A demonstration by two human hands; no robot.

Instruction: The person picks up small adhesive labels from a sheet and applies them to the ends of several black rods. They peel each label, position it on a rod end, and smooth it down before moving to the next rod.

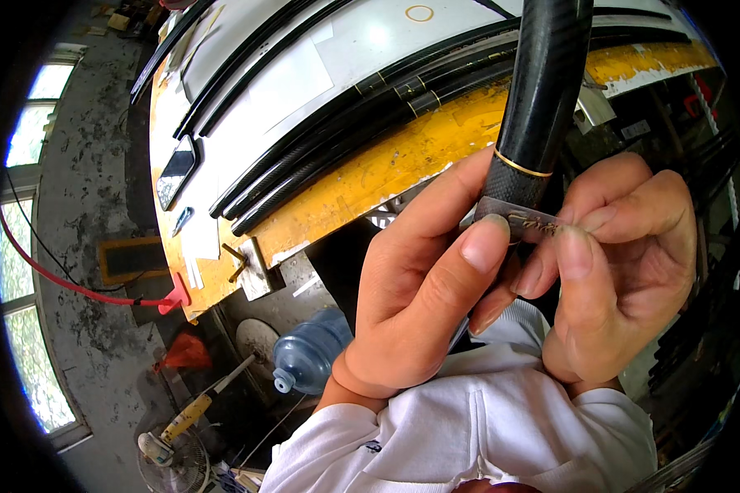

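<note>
The person wears a white shirt [444, 411] with soft folds and a straight seam [476, 415] down the front. A small dark mark [373, 447] sits on its left side, and the left sleeve [325, 434] and right sleeve [621, 419] are plain white too. The left hand [415, 300] and right hand [629, 275] are bare, with short thumbnails [485, 246] that look wide and round.

Looks like a workshop, judging by the worn, paint-chipped surface [444, 140] laid with long black tubes [325, 166], the metal bracket [256, 278] at its edge, and the mottled grey wall [82, 189].
</note>
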